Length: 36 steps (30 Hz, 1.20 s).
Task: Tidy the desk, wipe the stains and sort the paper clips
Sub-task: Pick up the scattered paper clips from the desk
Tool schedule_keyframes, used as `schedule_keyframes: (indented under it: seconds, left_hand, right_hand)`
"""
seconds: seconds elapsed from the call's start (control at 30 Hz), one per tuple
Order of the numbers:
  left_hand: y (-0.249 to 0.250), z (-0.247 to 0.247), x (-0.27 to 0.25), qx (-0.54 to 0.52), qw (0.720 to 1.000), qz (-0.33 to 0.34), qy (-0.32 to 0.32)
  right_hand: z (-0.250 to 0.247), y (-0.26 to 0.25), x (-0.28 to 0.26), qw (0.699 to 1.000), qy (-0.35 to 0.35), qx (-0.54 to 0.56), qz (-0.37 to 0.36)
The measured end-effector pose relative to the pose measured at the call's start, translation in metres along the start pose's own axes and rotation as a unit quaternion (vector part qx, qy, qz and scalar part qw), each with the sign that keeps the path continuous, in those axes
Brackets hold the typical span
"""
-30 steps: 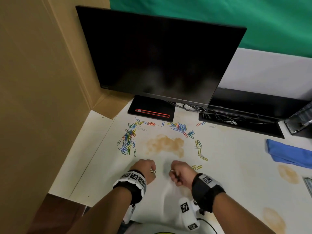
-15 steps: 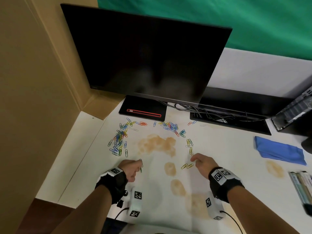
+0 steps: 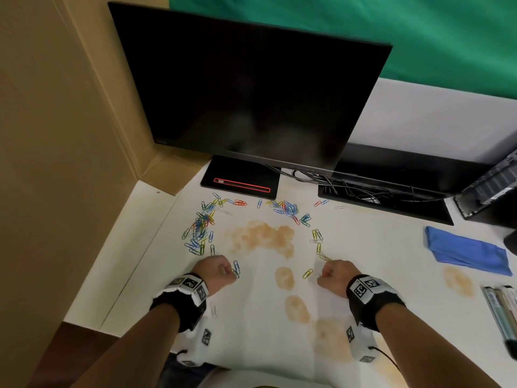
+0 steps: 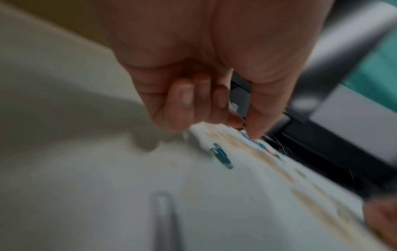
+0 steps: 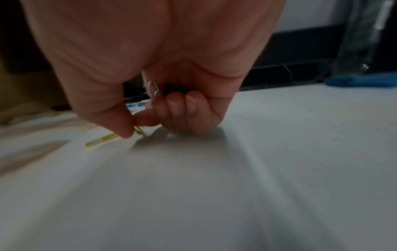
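On the white desk top [image 3: 363,247] two hands are seen, low over the surface and well apart from each other. The left hand [image 3: 216,271] is curled like a fist, and its thumb and first finger are closed together; whether something is pinched between them cannot be told, because the left wrist view is blurred. Just beside its fingertips a small blue wire paper clip [image 3: 236,268] lies on the desk.

The right hand [image 3: 335,275] is curled too. In the right wrist view a silver wire paper clip [image 5: 153,88] is held inside the bent fingers, and a yellow-green paper clip [image 5: 103,140] is touched or pinched by the thumb tip at the desk surface.

The loose coloured paper clips [image 3: 200,231] are spread in an arc in front of the hands: one dense heap at the left, another group [image 3: 288,208] near the black monitor base [image 3: 240,177]. Between them a large brown stain [image 3: 263,236] is seen, and smaller brown stains [image 3: 296,309] lie between the wrists. A folded blue cloth [image 3: 467,253] rests at the right side, well apart from both hands. The dark monitor screen [image 3: 251,93] stands behind.
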<state>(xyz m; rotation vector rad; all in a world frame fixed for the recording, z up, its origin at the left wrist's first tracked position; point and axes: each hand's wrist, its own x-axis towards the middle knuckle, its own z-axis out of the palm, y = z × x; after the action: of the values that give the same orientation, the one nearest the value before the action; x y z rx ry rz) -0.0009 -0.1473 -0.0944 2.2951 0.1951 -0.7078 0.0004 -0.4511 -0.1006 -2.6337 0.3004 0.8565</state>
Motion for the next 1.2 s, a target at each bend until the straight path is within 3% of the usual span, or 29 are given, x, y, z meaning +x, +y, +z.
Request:
schedule_keyframes:
  seconds: [0.07, 0.13, 0.2, 0.3, 0.37, 0.43, 0.5, 0.73, 0.97, 1.2]
  left_hand:
    - [-0.006, -0.005, -0.009, 0.123, 0.99, 0.019, -0.061]
    - [-0.013, -0.007, -0.017, 0.185, 0.976, 0.036, -0.109]
    - [-0.019, -0.007, -0.023, 0.212, 0.965, 0.05, -0.145]
    - [-0.022, -0.006, -0.028, 0.261, 0.95, 0.062, -0.16]
    - [-0.02, -0.006, -0.028, 0.278, 0.945, 0.067, -0.155]
    - [-0.019, -0.006, -0.028, 0.292, 0.941, 0.072, -0.157]
    - [-0.02, -0.007, -0.027, 0.29, 0.942, 0.073, -0.153]
    - [-0.035, -0.012, -0.029, 0.277, 0.95, 0.093, -0.108]
    - [-0.037, -0.017, -0.024, 0.288, 0.949, 0.099, -0.086]
    - [-0.042, -0.022, -0.021, 0.26, 0.964, 0.052, -0.032]
  right_hand:
    - [0.0, 0.002, 0.0, 0.983, -0.014, 0.181, 0.032]
    - [0.002, 0.002, 0.002, 0.923, -0.007, 0.377, 0.074]
    - [0.002, 0.002, 0.003, 0.887, 0.015, 0.453, 0.088]
    - [0.004, 0.001, 0.005, 0.87, 0.02, 0.489, 0.064]
    - [0.008, 0.001, 0.007, 0.906, 0.027, 0.42, 0.029]
    - [0.012, 0.0, 0.008, 0.973, 0.059, 0.224, -0.025]
    - [0.016, -0.002, 0.009, 0.991, 0.071, 0.091, -0.065]
    - [0.018, -0.002, 0.008, 0.994, 0.035, 0.019, -0.1]
    - [0.018, -0.009, 0.004, 0.983, 0.0, -0.148, -0.11]
    - [0.017, -0.012, 0.012, 0.987, -0.017, -0.134, -0.088]
